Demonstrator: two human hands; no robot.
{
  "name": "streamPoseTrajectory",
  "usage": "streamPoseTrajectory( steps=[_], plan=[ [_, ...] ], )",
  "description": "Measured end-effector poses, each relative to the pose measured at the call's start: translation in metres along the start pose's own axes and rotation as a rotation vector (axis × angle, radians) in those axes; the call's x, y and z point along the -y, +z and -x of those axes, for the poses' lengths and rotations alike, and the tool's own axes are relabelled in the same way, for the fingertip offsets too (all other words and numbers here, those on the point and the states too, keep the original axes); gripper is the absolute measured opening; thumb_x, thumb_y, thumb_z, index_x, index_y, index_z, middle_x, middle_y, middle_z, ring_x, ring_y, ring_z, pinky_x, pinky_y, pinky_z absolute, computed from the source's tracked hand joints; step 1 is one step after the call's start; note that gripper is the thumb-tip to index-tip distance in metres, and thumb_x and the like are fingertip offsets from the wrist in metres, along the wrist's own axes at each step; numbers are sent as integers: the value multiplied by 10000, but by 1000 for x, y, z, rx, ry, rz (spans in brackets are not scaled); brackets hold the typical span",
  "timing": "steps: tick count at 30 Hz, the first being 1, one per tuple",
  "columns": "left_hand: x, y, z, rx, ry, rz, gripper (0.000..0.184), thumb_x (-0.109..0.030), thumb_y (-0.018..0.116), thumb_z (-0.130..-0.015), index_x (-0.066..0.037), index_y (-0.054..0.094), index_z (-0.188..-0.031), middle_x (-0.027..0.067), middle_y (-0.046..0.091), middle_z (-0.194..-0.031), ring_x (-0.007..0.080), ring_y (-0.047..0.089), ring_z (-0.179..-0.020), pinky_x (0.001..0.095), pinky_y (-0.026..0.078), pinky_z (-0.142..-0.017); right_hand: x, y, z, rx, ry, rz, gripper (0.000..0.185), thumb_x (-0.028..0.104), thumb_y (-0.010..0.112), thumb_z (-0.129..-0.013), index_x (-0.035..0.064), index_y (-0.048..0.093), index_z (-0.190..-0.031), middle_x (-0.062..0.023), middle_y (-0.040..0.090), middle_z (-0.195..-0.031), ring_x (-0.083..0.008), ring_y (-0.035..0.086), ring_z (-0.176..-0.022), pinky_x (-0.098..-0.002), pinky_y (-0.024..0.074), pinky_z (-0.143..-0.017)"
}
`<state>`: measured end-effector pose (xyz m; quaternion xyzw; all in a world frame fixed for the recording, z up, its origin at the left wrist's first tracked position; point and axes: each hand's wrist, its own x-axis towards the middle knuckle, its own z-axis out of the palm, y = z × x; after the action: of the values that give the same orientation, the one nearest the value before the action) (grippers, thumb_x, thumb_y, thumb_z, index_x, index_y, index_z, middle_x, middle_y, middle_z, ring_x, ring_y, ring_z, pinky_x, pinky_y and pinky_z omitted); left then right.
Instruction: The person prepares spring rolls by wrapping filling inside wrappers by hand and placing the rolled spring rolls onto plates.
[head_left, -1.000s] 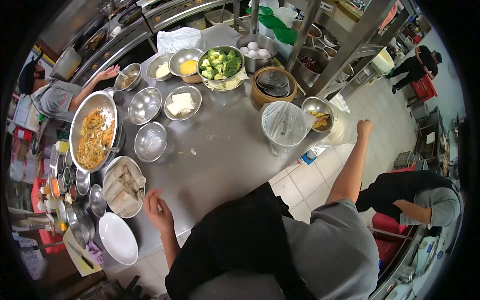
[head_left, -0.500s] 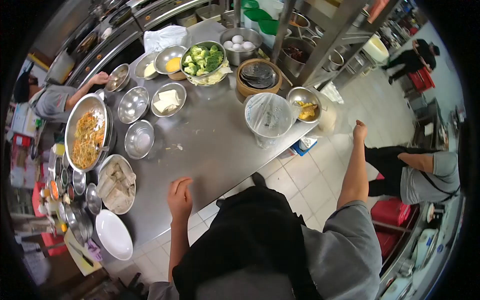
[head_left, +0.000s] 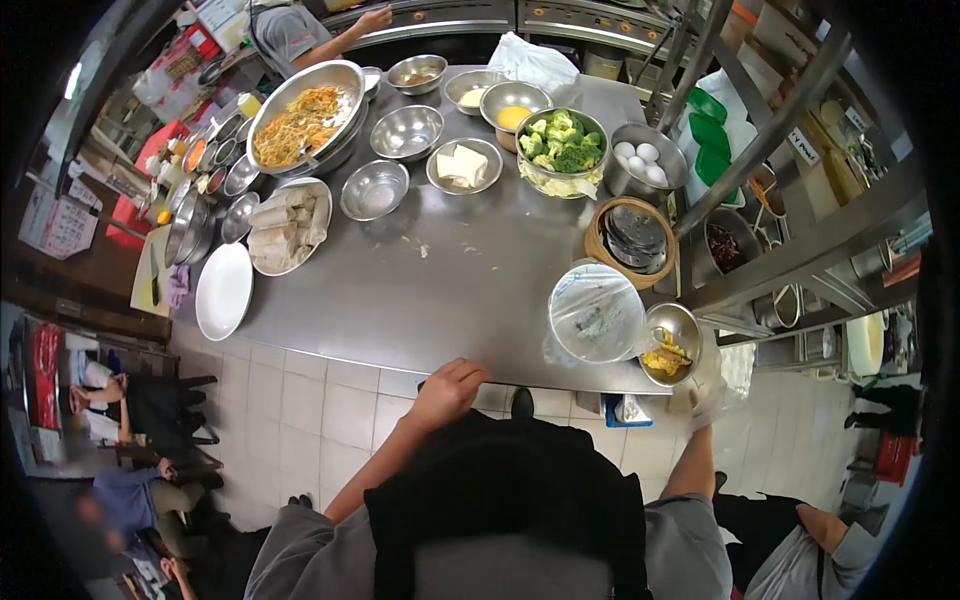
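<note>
My left hand (head_left: 450,393) hovers by the front edge of the steel table (head_left: 440,330), its fingers curled together with nothing visible in them. Off the table's right corner, my right hand (head_left: 702,408) is closed at a thin clear plastic bag (head_left: 715,385) that partly veils its fingers. Closest to that hand is a steel bowl (head_left: 672,343) with yellow pieces in it. Beside the bowl stands a clear tub (head_left: 597,312) with plastic film over its mouth. Behind the tub, a round bamboo steamer (head_left: 600,240) holds dark, thin round pieces.
Bowls of broccoli (head_left: 562,142), white blocks (head_left: 463,166) and eggs (head_left: 640,160) stand farther back. At left are a bowl of shredded vegetables (head_left: 305,125), a plate of pale rolls (head_left: 288,228) and a white oval plate (head_left: 224,290). Steel shelf posts (head_left: 745,180) rise at right. Other people are nearby.
My view has turned leftward, so the table now lies straight across. My right hand has come closer to the table corner, and plastic now covers part of it. My left hand stays near the edge.
</note>
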<state>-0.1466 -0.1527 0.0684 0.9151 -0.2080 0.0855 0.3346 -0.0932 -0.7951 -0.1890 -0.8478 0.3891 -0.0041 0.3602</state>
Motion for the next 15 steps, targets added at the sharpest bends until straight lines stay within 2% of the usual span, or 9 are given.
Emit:
streamPoseTrajectory(
  steps=[2,5,7,8,13,14,15],
  plan=[
    [-9,8,-4,18,-5,-5,239,56,610,-749,-47,662,-958,77,670,-994,284,645,-932,396,547,-815,-5,15,1,-115,150,258,682,383,735,-809,60,498,-1360,-121,574,-1200,-269,582,-1029,-389,530,-778],
    [-18,12,-5,-13,-55,2,243,72,613,-765,-45,681,-966,86,691,-1002,292,662,-934,393,561,-812,-38,38,-23,-291,506,311,830,574,697,-786,59,487,-1402,-135,575,-1305,-318,592,-1122,-431,531,-855],
    [-17,16,-5,-29,-40,-3,240,72,615,-764,-45,679,-965,85,691,-998,291,661,-931,392,560,-807,-33,41,-21,-342,621,288,941,702,672,-770,58,480,-1429,-144,575,-1375,-350,599,-1184,-459,531,-907],
    [-16,17,-5,-36,-33,-7,239,71,616,-764,-44,678,-964,85,691,-996,291,661,-930,392,560,-805,-31,34,-22,-316,603,438,1026,710,723,-723,21,474,-1442,-152,581,-1371,-300,612,-1191,-429,534,-912],
    [-18,16,-7,-34,-32,-39,243,51,609,-760,-51,675,-971,67,676,-1009,273,645,-928,384,544,-829,26,-14,33,-207,551,-21,538,513,659,-832,87,702,-1159,-186,667,-1196,-334,657,-1090,-451,553,-874],
    [-19,15,-7,-33,-40,-41,244,51,609,-761,-51,677,-972,66,676,-1010,272,646,-930,382,544,-832,32,-18,38,-185,540,-110,459,473,647,-854,100,747,-1103,-192,684,-1161,-341,666,-1070,-455,557,-866],
    [-18,14,-6,-36,-50,-43,243,50,610,-760,-51,677,-971,65,676,-1009,270,646,-932,380,544,-832,40,-20,40,-211,588,-72,465,458,636,-865,87,731,-1127,-195,679,-1189,-335,667,-1076,-453,556,-869]
  ],
)
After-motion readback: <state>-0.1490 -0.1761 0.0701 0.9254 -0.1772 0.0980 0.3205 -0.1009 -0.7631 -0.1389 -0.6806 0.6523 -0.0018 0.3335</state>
